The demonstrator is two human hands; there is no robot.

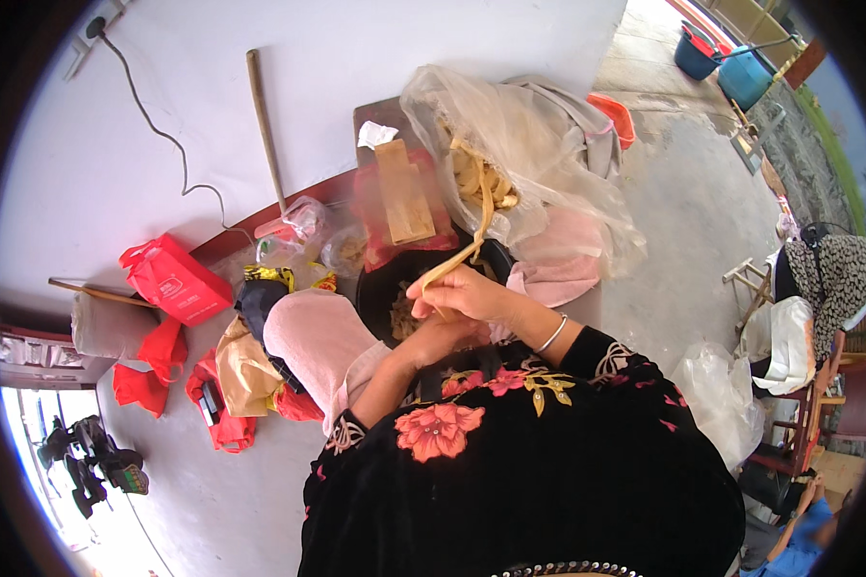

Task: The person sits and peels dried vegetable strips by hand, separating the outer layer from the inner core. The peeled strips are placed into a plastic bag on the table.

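Observation:
My right hand point(469, 292) grips a long, soft, pale-yellow strip point(451, 267) between thumb and fingers. The strip runs up to a bundle of similar strips point(473, 177) inside a clear plastic bag point(519, 144). Just below it, my left hand point(440, 339) is close against the right; its fingers are partly hidden, so what it holds is unclear. Under both hands stands a dark basin point(375, 288) with pale scraps point(403, 321) in it. A wooden board point(404, 198) lies on a red cloth point(368, 195) beyond the basin. Pink towelling point(317, 332) covers my left thigh.
Red bags point(177, 278) and a brown paper bag point(245, 368) sit on the floor at left. A wooden pole point(263, 122) leans on the wall near a hanging cable point(180, 155). At right are chairs, a white plastic bag point(718, 404) and another person point(794, 537).

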